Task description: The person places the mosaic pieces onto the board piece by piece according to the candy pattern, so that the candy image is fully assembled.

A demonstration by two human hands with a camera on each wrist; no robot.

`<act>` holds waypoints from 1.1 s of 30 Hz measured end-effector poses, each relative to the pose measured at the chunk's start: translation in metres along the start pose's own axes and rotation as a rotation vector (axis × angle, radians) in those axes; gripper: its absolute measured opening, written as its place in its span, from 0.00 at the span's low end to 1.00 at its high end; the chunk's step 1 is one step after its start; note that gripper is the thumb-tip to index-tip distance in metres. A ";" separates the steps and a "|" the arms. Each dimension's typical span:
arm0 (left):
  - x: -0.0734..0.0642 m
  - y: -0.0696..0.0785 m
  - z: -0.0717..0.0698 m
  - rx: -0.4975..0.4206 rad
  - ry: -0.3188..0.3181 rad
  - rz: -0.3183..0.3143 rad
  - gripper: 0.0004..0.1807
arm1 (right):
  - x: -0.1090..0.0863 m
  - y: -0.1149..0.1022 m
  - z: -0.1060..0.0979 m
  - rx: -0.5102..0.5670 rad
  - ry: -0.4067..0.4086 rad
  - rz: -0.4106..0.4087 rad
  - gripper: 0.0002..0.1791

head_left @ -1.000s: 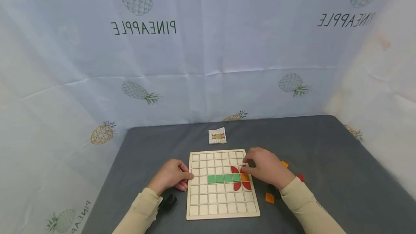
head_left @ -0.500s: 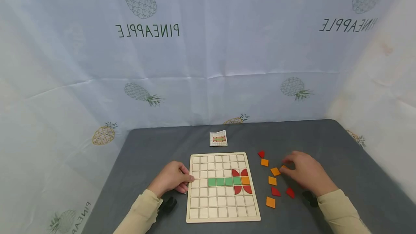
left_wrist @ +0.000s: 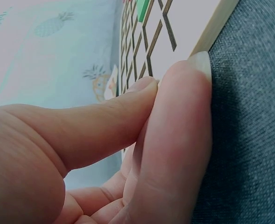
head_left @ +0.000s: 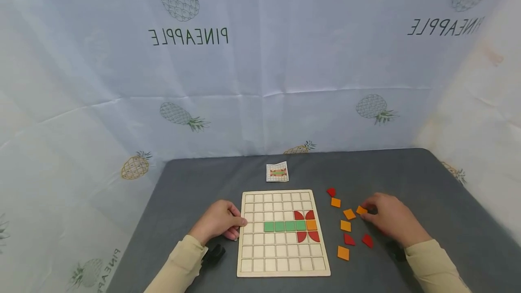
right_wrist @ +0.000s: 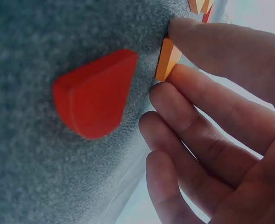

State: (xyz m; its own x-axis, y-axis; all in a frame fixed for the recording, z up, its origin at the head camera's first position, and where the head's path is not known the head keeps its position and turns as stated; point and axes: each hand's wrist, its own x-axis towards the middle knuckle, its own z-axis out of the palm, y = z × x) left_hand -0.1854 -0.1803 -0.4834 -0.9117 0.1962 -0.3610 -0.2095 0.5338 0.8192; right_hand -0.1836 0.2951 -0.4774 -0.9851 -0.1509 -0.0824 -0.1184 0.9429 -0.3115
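My left hand (head_left: 217,221) pinches the left edge of a pale wooden grid board (head_left: 253,264) between thumb and fingers. On the board lie a row of green square tiles (head_left: 279,226), an orange square (head_left: 311,225) at its right end, and red quarter-round tiles (head_left: 314,236) above and below. To the right of the board, my right hand (head_left: 392,220) holds a loose orange square tile (right_wrist: 168,59) at its edges, thumb on one side and index finger on the other. A red quarter-round tile (right_wrist: 97,98) lies near that hand on the cloth.
Several loose orange squares (head_left: 343,252) and red quarter-round tiles (head_left: 349,239) are scattered between board and right hand. A small pattern card (head_left: 277,172) lies behind the board. Pineapple-print cloth (head_left: 260,67) hangs behind the grey table (head_left: 203,175).
My right hand has left the board's right side, moved right to the loose tiles and taken hold of an orange square. My left hand has stayed at the board's edge.
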 end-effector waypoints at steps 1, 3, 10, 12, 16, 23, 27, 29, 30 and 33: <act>0.000 0.001 0.001 -0.001 0.001 0.001 0.16 | -0.001 0.001 0.000 0.005 0.003 0.002 0.14; 0.001 0.002 0.002 0.002 0.004 -0.001 0.16 | -0.002 0.002 -0.001 0.017 0.004 0.006 0.14; -0.002 0.000 0.000 -0.006 0.004 -0.001 0.15 | -0.002 0.006 0.004 0.031 0.010 0.012 0.15; -0.002 0.000 0.000 -0.010 0.000 0.001 0.16 | -0.001 0.006 0.003 0.030 0.006 0.014 0.15; -0.001 0.000 0.000 -0.007 -0.003 0.007 0.16 | 0.000 0.005 -0.002 0.030 -0.007 0.002 0.14; 0.001 0.002 0.003 -0.015 -0.012 0.007 0.16 | 0.010 -0.019 -0.001 0.043 0.007 -0.034 0.12; 0.002 0.002 0.002 -0.015 -0.010 0.010 0.15 | 0.020 -0.048 0.004 0.093 0.014 -0.064 0.12; 0.002 0.001 0.002 -0.015 -0.008 0.012 0.15 | 0.024 -0.065 0.007 0.106 0.020 -0.086 0.11; 0.002 0.001 0.001 -0.014 -0.007 0.011 0.15 | 0.027 -0.072 0.009 0.112 0.024 -0.099 0.10; 0.001 0.002 0.001 -0.008 -0.001 0.005 0.14 | 0.032 -0.093 0.014 0.121 0.030 -0.138 0.09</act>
State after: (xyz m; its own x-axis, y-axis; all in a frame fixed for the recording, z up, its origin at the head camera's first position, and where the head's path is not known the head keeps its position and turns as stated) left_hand -0.1862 -0.1782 -0.4823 -0.9123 0.2000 -0.3573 -0.2075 0.5265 0.8245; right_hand -0.2025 0.1980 -0.4648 -0.9639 -0.2662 -0.0032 -0.2390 0.8707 -0.4298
